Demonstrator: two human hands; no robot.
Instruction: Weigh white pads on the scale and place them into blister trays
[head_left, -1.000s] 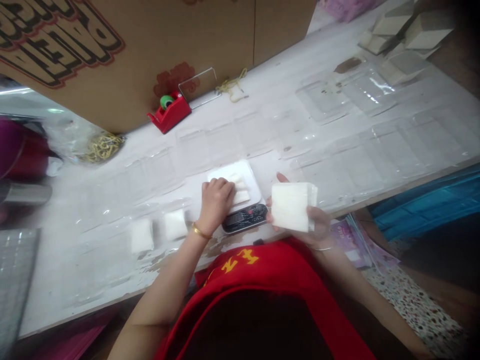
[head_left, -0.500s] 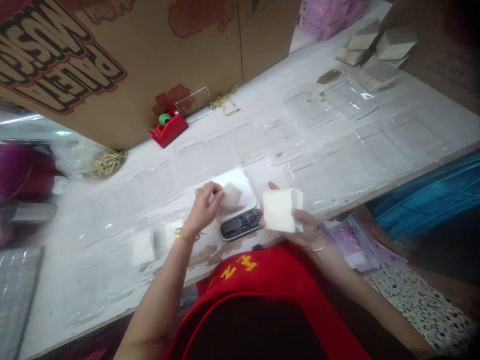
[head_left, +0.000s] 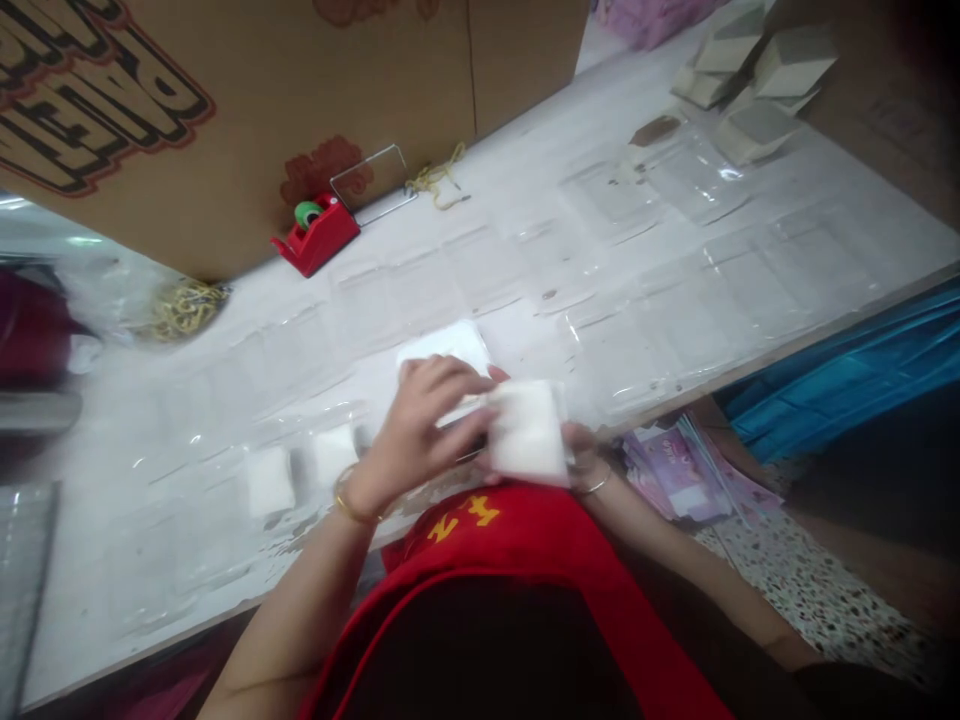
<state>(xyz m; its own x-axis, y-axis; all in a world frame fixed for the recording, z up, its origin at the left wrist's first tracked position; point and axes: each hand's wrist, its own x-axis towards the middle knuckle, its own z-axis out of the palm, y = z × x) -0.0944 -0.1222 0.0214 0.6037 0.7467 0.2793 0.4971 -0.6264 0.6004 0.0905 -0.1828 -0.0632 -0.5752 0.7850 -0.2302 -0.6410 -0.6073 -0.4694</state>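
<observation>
My right hand (head_left: 581, 455) grips a stack of white square sheets (head_left: 529, 430) from its right side and below, just above the table's front edge. My left hand (head_left: 431, 420) reaches across to the stack's left edge, its thumb and fingers apart and blurred; the fingertips appear to touch the sheets. Behind and under the left hand is a scale with a white platform (head_left: 454, 345); its dark display panel is mostly covered. To the left, two small white stacks, a nearer one (head_left: 270, 480) and another beside my wrist (head_left: 335, 452), lie on clear plastic sleeves.
Rows of clear plastic sleeves (head_left: 675, 310) cover much of the white table (head_left: 517, 175). A red tape dispenser (head_left: 322, 235) stands against a large cardboard box (head_left: 360, 90). Several whitish blocks (head_left: 757, 130) are piled at the far right. Yellow cords (head_left: 184, 308) lie at left.
My left hand has moved right, from pinching a thin white piece over the scale to the stack's edge. The stack in my right hand has come slightly left. The view has shifted a little.
</observation>
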